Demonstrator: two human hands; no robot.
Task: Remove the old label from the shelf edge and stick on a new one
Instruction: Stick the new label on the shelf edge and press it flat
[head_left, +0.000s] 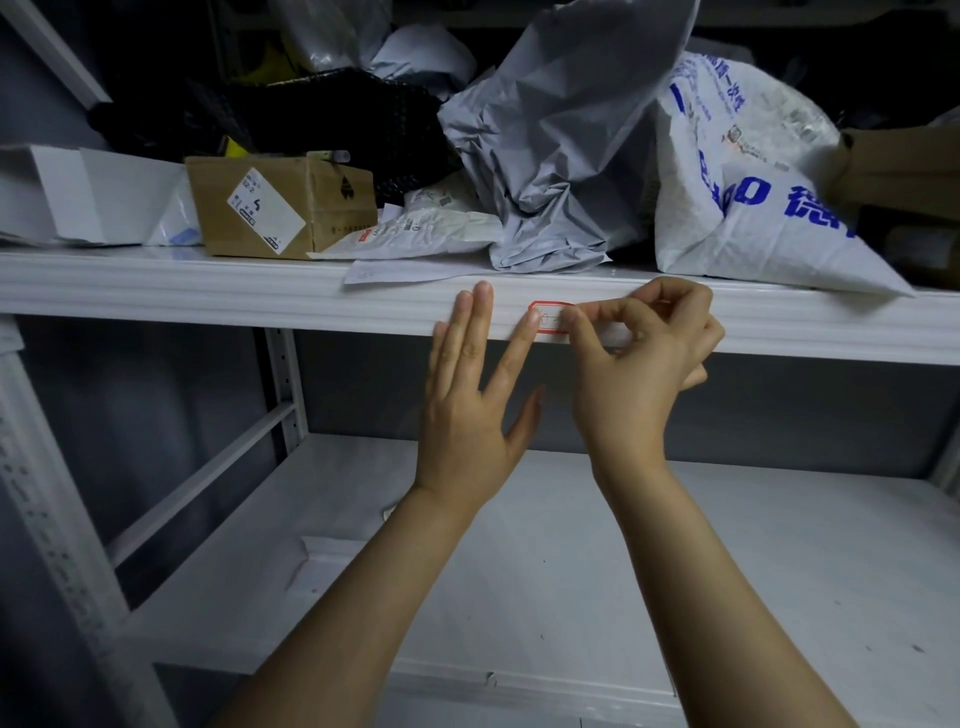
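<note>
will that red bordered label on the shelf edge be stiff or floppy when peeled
Probably floppy: the label looks like thin paper lying flat on the shelf edge. Likely very light, as the right hand pinches it with two fingertips alone. Stuck down, it may tear or curl.

right end of label (546, 316) hidden behind fingers (584, 332) of right hand (649, 358), handwriting too small to read

Head camera faces the shelf edge (260, 296) closely.
</note>
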